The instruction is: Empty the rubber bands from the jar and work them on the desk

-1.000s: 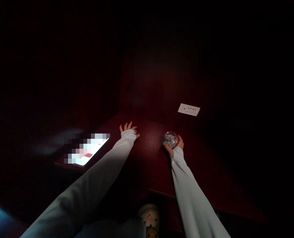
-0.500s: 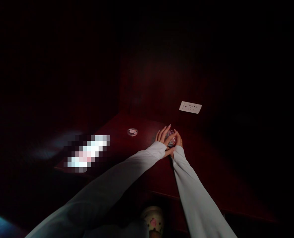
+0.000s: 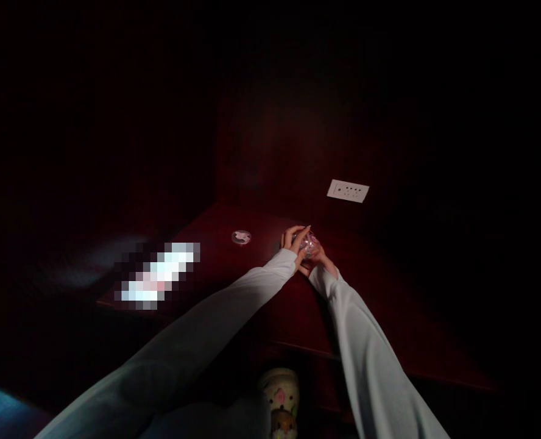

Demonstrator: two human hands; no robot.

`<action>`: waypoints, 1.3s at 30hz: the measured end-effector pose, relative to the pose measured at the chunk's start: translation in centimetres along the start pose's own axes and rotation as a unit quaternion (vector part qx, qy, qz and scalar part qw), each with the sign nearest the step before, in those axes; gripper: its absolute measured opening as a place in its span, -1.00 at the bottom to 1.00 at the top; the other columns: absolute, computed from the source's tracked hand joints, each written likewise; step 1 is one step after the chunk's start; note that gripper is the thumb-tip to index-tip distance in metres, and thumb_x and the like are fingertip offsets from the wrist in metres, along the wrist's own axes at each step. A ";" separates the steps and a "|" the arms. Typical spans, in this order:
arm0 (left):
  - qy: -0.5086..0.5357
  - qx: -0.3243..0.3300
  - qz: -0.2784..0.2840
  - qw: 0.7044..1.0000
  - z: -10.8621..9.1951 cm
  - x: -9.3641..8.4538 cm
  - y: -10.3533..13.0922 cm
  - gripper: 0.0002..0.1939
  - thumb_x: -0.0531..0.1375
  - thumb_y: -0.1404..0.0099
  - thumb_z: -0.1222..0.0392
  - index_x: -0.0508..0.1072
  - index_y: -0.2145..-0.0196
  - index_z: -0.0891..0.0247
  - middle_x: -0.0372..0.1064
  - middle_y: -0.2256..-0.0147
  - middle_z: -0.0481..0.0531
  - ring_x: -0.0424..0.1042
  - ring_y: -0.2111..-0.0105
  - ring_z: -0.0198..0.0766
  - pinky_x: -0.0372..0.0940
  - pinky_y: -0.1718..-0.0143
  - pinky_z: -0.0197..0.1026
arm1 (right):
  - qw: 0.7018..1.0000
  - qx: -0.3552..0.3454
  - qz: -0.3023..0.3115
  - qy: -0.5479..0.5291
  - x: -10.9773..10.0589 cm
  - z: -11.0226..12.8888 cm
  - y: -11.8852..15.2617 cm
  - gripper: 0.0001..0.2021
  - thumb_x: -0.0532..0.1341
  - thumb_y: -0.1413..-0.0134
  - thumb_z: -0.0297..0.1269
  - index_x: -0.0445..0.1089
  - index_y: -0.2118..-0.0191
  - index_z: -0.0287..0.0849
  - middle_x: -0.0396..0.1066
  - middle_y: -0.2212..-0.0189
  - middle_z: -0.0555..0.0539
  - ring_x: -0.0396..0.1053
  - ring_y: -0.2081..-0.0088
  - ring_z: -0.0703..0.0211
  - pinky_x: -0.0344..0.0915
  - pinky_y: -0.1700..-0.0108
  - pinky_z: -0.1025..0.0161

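Note:
Between my two hands is a clear, rounded container (image 3: 310, 242) with pinkish contents, just above or on the dark red tabletop (image 3: 270, 305). My left hand (image 3: 294, 241) wraps round its left side, fingers curled over the top edge. My right hand (image 3: 320, 261) holds it from the right and below, its fingers partly hidden behind the container and the left hand. To the left on the tabletop lies a small round clear disc (image 3: 242, 237) with a pale pink pattern, touched by neither hand.
A bright pixelated patch (image 3: 161, 274) covers something on the table's left side. On the back wall is a white socket plate (image 3: 348, 191). Below the table's front edge shows a pale shoe (image 3: 280, 390) with a pink flower. The surroundings are very dark.
My left hand has shifted slightly left, its fingers now more curled. My right hand has turned lower round the container, so more of the container shows. The whole view has shifted slightly.

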State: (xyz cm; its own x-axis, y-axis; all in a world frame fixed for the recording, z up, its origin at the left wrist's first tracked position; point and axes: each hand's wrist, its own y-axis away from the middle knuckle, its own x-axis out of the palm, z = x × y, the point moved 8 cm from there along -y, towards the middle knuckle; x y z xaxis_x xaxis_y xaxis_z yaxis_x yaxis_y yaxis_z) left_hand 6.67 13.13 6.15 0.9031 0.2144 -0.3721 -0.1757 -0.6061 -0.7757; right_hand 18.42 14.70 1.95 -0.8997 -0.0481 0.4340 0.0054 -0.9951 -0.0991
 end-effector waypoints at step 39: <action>0.251 -0.175 0.087 0.948 9.1 3.8 1.0 0.31 0.55 0.36 0.28 0.02 -0.31 0.19 0.18 -0.27 0.41 0.23 -0.26 0.27 0.13 -0.28 0.32 | 0.851 -0.314 -0.079 0.414 -0.6 3.8 1.9 -0.42 0.47 0.19 0.00 0.45 0.00 -0.08 0.24 -0.26 -0.22 0.27 -0.27 -0.15 0.21 -0.32 -0.13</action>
State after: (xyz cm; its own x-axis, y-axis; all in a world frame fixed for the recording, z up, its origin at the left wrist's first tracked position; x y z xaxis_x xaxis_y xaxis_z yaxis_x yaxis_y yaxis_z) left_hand 6.35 20.30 -0.67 0.9607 -0.2499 -0.1211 -0.2771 -0.8345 -0.4762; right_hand 20.63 12.46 4.87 -0.8676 0.4186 -0.2684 -0.1444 -0.7286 -0.6696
